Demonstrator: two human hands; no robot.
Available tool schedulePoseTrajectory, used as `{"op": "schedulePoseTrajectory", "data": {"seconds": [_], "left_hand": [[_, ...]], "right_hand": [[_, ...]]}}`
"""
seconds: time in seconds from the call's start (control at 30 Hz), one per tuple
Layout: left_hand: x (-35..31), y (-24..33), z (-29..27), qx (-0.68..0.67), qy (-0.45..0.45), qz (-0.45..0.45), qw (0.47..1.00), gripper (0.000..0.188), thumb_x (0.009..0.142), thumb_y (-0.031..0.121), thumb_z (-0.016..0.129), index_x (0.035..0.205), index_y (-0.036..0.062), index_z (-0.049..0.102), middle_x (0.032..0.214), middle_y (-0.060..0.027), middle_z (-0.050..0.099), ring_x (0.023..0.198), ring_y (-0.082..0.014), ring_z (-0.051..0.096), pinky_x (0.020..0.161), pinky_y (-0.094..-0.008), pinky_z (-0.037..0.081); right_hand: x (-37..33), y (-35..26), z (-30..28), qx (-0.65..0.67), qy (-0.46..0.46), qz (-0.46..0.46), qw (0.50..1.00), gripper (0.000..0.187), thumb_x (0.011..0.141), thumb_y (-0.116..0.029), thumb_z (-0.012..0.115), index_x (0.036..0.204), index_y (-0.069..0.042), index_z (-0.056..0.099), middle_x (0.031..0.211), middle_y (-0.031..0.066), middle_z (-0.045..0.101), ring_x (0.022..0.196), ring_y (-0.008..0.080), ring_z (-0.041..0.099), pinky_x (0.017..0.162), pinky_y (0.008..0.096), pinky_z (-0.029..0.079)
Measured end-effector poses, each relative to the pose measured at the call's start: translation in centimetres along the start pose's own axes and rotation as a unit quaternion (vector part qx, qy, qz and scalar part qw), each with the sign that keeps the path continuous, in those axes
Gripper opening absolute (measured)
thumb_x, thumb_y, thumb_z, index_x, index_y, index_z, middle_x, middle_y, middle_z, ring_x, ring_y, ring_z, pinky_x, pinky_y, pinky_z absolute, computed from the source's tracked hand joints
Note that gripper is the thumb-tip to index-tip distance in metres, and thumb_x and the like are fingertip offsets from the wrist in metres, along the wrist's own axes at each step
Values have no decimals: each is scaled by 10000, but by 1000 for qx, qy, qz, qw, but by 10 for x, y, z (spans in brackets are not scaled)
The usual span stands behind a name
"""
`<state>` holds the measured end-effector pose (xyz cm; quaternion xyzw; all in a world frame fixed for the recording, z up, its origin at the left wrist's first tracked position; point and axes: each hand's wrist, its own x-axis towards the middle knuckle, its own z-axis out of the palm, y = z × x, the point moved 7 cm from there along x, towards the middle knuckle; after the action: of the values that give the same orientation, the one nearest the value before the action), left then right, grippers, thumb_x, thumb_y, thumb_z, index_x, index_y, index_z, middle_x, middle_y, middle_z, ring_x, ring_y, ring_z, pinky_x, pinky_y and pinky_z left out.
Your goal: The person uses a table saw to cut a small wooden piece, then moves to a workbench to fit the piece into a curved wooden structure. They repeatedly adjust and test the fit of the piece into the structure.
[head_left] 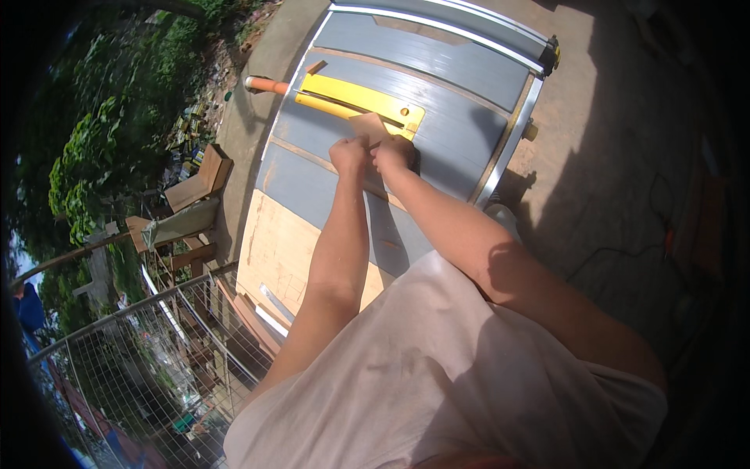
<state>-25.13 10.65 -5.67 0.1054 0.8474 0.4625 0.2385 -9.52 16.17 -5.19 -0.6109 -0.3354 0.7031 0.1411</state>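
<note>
My left hand (349, 155) and my right hand (394, 153) are close together over a grey table saw top (453, 90). Both are closed on a small flat piece of brown board (369, 125), which sticks out beyond my fingers. The board overlaps the near edge of the yellow insert plate (351, 94), close to its dark slot. I cannot make out a blade there. A small wood offcut (316, 67) lies at the plate's far left corner.
An aluminium rail (449, 30) crosses the far end of the table. An orange pipe (269, 85) juts out at its left side. Nearer me lies a pale plywood panel (273, 242). A wire mesh fence (156, 344) and wood pieces (201, 180) stand left.
</note>
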Motion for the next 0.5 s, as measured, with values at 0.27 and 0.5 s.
{"op": "schedulePoseTrajectory", "data": {"seconds": [0.27, 0.5], "left_hand": [[-6, 5, 0, -24, -2, -16, 1000, 238, 785, 148, 789, 707, -9, 628, 659, -81, 637, 553, -158, 559, 520, -340, 462], [-5, 5, -3, 11, -14, 10, 1000, 236, 764, 160, 785, 730, -29, 648, 697, -98, 666, 612, -165, 590, 586, -346, 498]], "right_hand": [[2, -3, 1, -4, -14, -13, 1000, 292, 1035, -232, 487, 967, 11, 634, 772, 106, 711, 563, 176, 629, 484, 327, 489], [-2, 1, 0, 35, -13, -12, 999, 278, 1037, -237, 492, 1012, 14, 612, 779, 126, 699, 557, 193, 636, 481, 327, 515]]}}
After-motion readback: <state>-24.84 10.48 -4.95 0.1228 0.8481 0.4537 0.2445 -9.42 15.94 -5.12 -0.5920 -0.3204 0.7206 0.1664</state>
